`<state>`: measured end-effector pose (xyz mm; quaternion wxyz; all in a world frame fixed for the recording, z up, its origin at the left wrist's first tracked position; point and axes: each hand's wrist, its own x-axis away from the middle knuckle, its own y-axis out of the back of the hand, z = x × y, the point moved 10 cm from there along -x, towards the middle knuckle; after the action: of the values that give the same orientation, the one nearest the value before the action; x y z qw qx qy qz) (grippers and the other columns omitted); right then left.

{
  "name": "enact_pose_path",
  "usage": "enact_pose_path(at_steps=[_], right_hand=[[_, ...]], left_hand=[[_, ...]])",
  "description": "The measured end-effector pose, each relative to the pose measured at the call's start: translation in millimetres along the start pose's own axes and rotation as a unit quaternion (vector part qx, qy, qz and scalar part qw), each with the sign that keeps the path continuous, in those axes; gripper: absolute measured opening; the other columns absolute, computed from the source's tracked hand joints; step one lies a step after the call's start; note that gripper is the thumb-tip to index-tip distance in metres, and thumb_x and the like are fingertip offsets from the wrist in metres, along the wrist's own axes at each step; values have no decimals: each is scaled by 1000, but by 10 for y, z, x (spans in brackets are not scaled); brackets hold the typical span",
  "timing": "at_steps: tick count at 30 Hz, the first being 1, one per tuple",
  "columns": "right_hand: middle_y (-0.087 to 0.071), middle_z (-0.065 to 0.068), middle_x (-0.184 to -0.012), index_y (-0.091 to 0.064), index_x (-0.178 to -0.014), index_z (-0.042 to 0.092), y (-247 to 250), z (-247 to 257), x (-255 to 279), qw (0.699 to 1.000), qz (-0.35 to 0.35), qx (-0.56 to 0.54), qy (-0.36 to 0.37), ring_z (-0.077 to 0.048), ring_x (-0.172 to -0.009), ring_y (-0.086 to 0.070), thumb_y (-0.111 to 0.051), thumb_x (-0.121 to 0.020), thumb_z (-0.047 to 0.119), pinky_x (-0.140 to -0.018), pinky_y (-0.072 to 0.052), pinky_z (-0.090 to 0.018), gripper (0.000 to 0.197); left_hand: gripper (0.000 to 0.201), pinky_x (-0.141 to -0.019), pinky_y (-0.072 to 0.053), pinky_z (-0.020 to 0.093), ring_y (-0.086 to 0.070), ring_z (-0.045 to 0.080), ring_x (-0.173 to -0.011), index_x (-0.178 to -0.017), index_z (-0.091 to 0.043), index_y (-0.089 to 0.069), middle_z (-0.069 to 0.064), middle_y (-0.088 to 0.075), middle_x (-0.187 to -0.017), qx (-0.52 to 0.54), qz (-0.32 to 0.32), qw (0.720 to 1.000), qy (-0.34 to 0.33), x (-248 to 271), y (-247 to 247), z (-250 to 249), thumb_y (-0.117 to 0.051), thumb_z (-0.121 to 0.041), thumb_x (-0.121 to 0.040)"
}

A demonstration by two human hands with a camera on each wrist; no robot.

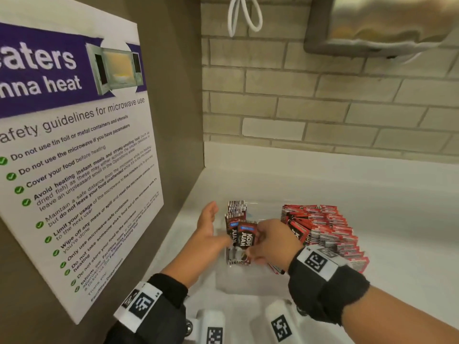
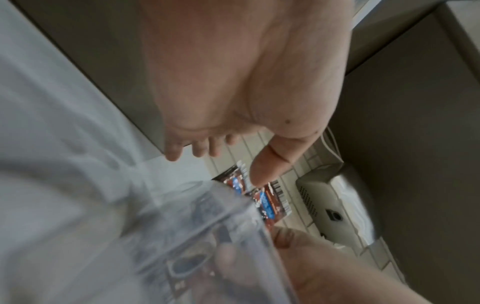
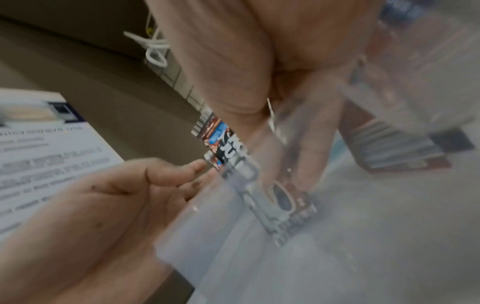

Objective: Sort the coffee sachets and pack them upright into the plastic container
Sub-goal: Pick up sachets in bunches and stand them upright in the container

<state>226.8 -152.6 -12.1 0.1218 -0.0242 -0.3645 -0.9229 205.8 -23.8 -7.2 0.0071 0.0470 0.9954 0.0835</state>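
A clear plastic container (image 1: 248, 281) stands on the white counter (image 1: 397, 219). My right hand (image 1: 270, 240) reaches into it from the right and pinches dark brown Kopi Juan sachets (image 1: 244, 238), held upright. More dark sachets (image 1: 236, 209) stand at the container's back left. My left hand (image 1: 208, 227) lies open and flat against the container's left side, fingers straight. A big stack of red sachets (image 1: 325, 227) lies to the right, behind my right wrist. In the right wrist view the thumb and fingers pinch the sachet (image 3: 221, 135) behind the blurred container wall (image 3: 221, 236).
A brown side wall with a microwave safety poster (image 1: 74, 145) closes off the left. Brick tiles, a white cord (image 1: 244, 13) and a metal dispenser (image 1: 380, 21) are behind and above. Two white tagged devices (image 1: 211, 326) sit at the counter's front edge.
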Motion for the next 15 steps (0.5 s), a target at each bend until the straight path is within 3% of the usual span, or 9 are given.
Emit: enact_pose_path(at_steps=[3,5,6,8,11,13,15], right_hand=[[-69,-11,-85,-53,-70,20,-67,29,-75,999,-11,44,3,-26,-79,-70,-71,-73,2,-74,-58,-40,26],[-67,-12,-84,-49,-71,19,-98,48,-114,998,-19,52,4,-26,-77,-69,-71,-73,5,-72,-58,-41,26],[-65,-10,-81,-45,-71,19,-121,36,-132,998,-18,54,2,-26,-75,-67,-70,-74,7,-70,-58,-40,28],[-57,-3,-77,-37,-76,20,-173,5,-155,998,-7,60,-8,-23,-72,-60,-69,-75,11,-59,-52,-29,34],[-53,0,-81,-36,-105,10,-229,-26,-161,998,13,64,-22,-18,-76,-56,-73,-75,18,-51,-39,-17,48],[-58,-3,-91,-38,-113,6,-264,-18,-167,996,25,84,-22,-18,-84,-59,-73,-75,21,-58,-44,-19,54],[-62,-7,-102,-48,-112,7,-301,29,-186,993,31,113,-6,-21,-95,-62,-70,-77,23,-74,-51,-27,45]], left_hand=[[90,-107,-28,25,-24,5,-136,-151,-30,-6,-11,-19,-151,-13,37,997,61,5,-136,199,-57,-8,-80],[90,-107,-36,31,-35,13,-134,-143,-43,-21,-6,-29,-150,-11,52,997,60,-10,-206,227,-55,-16,-64],[82,-102,-40,31,-40,16,-129,-131,-52,-28,-4,-37,-143,-14,56,997,56,-18,-235,213,-52,-17,-60],[75,-103,-39,33,-39,18,-127,-122,-54,-30,-2,-39,-136,-22,69,996,58,-37,-282,220,-50,-19,-59],[100,-114,-29,43,-31,20,-136,-148,-39,-11,-1,-32,-145,-10,77,995,65,-102,-295,304,-52,-22,-58],[102,-112,-34,43,-37,21,-132,-149,-39,-10,1,-36,-143,-2,73,995,72,-126,-271,342,-52,-18,-58],[94,-110,-36,42,-43,21,-127,-144,-40,-21,3,-42,-138,-1,64,996,64,-153,-262,317,-49,-14,-58]])
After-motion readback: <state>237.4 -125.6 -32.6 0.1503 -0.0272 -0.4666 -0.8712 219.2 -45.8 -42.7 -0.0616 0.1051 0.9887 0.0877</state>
